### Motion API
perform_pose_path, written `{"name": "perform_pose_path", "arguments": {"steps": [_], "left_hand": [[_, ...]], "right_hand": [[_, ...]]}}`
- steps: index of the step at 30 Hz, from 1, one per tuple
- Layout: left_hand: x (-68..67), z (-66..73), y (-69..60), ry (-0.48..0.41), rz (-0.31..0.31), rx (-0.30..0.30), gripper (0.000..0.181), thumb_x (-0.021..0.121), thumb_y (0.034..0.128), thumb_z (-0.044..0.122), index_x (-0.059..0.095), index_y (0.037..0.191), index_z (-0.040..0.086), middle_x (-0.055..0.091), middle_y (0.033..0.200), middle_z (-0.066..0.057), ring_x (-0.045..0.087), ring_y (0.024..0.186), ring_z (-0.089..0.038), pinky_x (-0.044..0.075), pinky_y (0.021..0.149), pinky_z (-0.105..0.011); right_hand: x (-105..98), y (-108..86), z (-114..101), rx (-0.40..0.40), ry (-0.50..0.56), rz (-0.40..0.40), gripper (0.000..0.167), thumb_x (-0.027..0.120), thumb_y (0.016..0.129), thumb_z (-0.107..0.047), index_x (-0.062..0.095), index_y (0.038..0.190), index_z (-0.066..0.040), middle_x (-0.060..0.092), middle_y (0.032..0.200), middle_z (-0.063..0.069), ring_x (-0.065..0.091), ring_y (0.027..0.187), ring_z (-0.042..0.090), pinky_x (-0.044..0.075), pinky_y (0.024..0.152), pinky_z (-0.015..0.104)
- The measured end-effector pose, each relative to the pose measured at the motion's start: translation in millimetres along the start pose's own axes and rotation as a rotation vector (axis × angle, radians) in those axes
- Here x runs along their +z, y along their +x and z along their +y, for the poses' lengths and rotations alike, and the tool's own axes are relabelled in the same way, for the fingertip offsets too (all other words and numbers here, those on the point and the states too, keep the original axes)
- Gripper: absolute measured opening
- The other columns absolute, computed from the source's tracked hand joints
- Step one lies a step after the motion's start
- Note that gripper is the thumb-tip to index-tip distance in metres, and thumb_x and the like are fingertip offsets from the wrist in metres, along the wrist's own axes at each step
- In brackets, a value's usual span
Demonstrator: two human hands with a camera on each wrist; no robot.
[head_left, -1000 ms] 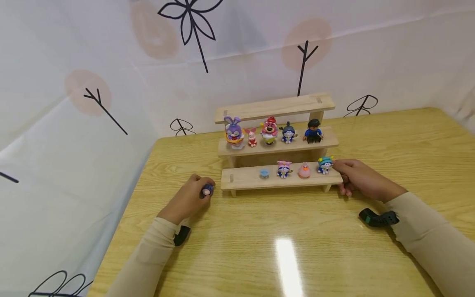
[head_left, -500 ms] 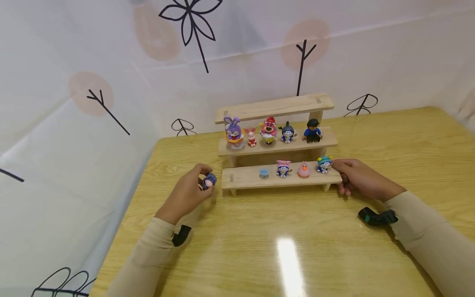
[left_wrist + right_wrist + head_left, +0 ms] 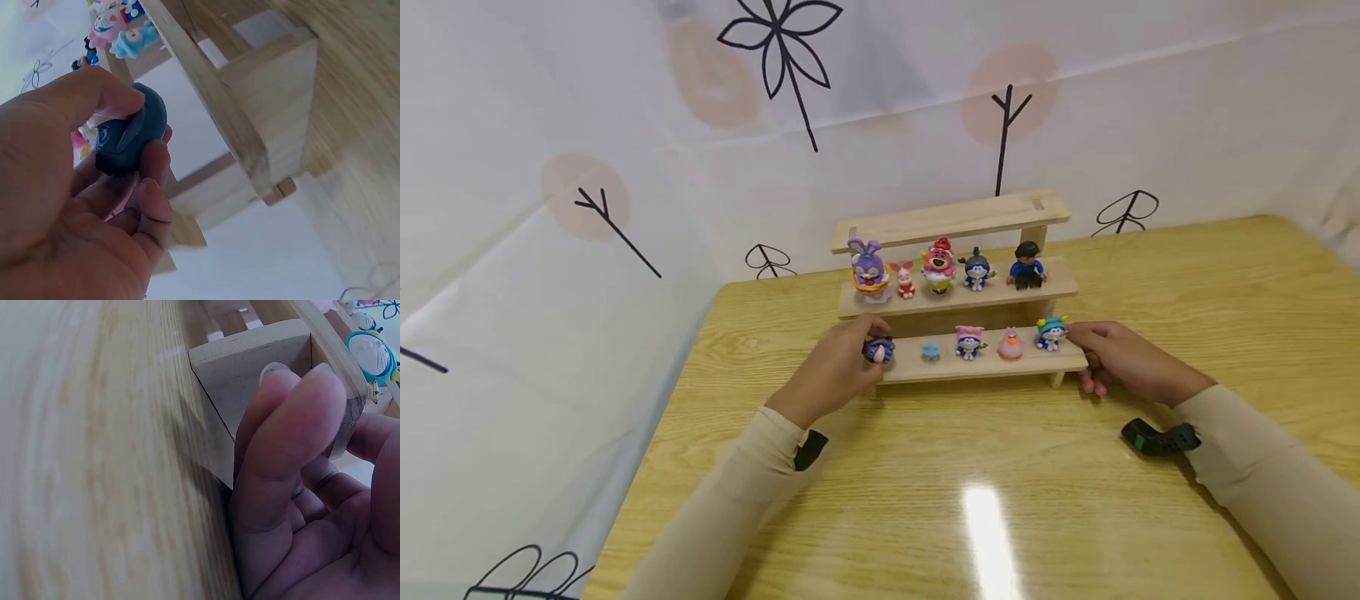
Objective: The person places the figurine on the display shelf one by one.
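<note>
My left hand [image 3: 835, 371] pinches a small dark blue donkey figurine [image 3: 878, 350] between thumb and fingers, over the left end of the lowest shelf of a wooden display stand [image 3: 902, 367]. In the left wrist view the figurine [image 3: 131, 131] shows an eye, a long ear and a black tuft; whether it touches the shelf I cannot tell. At the stand's other end, my right hand [image 3: 1123, 358] holds the lowest shelf's corner, its fingers curled beside the end leg [image 3: 250, 369]. A light blue figurine [image 3: 931, 352] sits nearest the donkey on that shelf.
Farther right on the lowest shelf sit a pink-hatted figurine [image 3: 969, 342], a pink bird [image 3: 1011, 343] and a teal-hatted figurine [image 3: 1052, 332]. Several figurines, including a purple rabbit [image 3: 870, 271], fill the middle shelf. A patterned cloth [image 3: 887, 125] hangs behind the table [image 3: 865, 500].
My left hand has lifted the donkey figurine from beside the stand and carried it right, over the lowest shelf's left end. The right hand has stayed at the shelf's right end.
</note>
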State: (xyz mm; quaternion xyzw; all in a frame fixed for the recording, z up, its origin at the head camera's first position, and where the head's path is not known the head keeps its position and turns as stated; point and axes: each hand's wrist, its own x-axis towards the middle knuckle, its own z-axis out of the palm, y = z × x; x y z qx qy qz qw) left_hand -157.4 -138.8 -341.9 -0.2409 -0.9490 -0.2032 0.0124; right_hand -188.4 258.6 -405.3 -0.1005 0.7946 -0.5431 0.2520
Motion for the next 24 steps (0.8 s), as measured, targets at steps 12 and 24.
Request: {"name": "perform_pose_path", "arguments": {"steps": [12, 24], "left_hand": [[6.3, 13.2, 10.3, 0.444, 0.038, 0.243, 0.032, 0.076, 0.0890, 0.019, 0.068, 0.120, 0.016, 0.069, 0.118, -0.001, 0.065, 0.110, -0.020, 0.050, 0.101, -0.037], [7.6, 19.0, 7.9, 0.578, 0.014, 0.327, 0.037, 0.072, 0.0929, 0.017, 0.063, 0.129, 0.017, 0.068, 0.122, -0.001, 0.064, 0.115, -0.023, 0.048, 0.105, -0.044]], "right_hand": [[1, 4.0, 0, 0.005, -0.004, 0.003, 0.063, 0.027, 0.109, -0.050, 0.046, 0.129, 0.006, 0.057, 0.073, 0.006, 0.056, 0.058, 0.015, 0.052, 0.055, 0.034], [4, 5.7, 5, -0.013, 0.020, 0.023, 0.059, 0.028, 0.110, -0.046, 0.047, 0.126, 0.007, 0.057, 0.069, 0.004, 0.056, 0.055, 0.014, 0.051, 0.052, 0.033]]}}
